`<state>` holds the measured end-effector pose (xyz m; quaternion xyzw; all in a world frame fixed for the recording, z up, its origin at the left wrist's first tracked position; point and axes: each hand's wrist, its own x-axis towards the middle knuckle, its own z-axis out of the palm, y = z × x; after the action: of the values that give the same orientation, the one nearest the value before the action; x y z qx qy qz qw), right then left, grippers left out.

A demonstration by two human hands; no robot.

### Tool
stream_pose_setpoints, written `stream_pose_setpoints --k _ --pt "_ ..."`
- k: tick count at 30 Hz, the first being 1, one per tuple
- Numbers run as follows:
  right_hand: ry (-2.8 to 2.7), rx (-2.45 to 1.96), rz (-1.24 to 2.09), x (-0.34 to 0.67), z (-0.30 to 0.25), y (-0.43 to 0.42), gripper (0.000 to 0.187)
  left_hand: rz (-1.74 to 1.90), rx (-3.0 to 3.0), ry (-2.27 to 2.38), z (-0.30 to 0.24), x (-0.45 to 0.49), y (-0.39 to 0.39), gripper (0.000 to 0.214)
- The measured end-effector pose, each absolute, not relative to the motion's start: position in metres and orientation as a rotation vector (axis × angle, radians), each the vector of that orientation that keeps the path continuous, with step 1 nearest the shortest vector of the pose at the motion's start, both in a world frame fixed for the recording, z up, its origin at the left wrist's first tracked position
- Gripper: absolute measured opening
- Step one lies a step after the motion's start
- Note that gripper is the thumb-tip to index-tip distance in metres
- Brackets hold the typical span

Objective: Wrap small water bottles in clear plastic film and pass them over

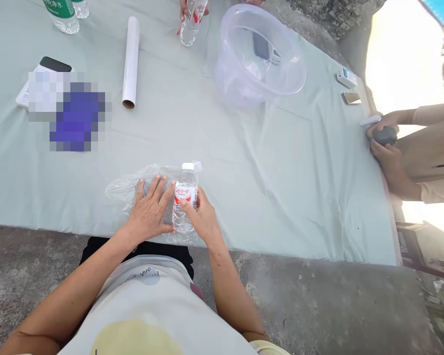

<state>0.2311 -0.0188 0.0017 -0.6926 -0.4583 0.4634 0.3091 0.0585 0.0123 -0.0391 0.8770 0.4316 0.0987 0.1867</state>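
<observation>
Left hand (150, 209) spread flat on crumpled clear plastic film (120, 190); beside it, right hand (204, 219) clasps the small red-labelled clear plastic water bottle (185, 199). Wrapping seems begun; next calls for taut film.

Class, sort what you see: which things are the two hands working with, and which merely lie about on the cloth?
In hand: small water bottle, held by the right hand; clear film sheet, under the left hand.
Lying about: film roll, clear basin, green-label bottle, phone.
</observation>
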Motion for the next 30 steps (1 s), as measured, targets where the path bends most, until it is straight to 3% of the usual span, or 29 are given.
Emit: stream_pose_setpoints --k 5,9,14,22,25,30 --pt "-1.389 -2.093 0.974 0.225 0.003 -0.013 0.065 0.290 2.486 1.187 -0.040 0.041 0.014 0.123" --pt "-1.421 -2.244 0.874 0.217 0.004 -0.011 0.068 0.337 2.499 1.142 -0.041 0.018 0.013 0.105" --pt "-1.446 -2.298 0.794 0.206 0.007 -0.010 0.085 0.381 2.560 1.248 -0.038 -0.015 0.011 0.080" --pt "-1.284 -2.202 0.647 0.243 -0.010 -0.026 0.072 0.593 2.312 1.743 -0.017 -0.082 0.014 0.053" --pt "-1.186 -2.209 0.813 0.254 -0.016 -0.031 0.067 0.804 2.194 1.822 -0.003 -0.073 0.013 0.044" --pt "-1.033 -2.021 1.100 0.243 -0.009 -0.029 0.062 0.817 1.989 1.217 0.014 -0.007 0.003 0.030"
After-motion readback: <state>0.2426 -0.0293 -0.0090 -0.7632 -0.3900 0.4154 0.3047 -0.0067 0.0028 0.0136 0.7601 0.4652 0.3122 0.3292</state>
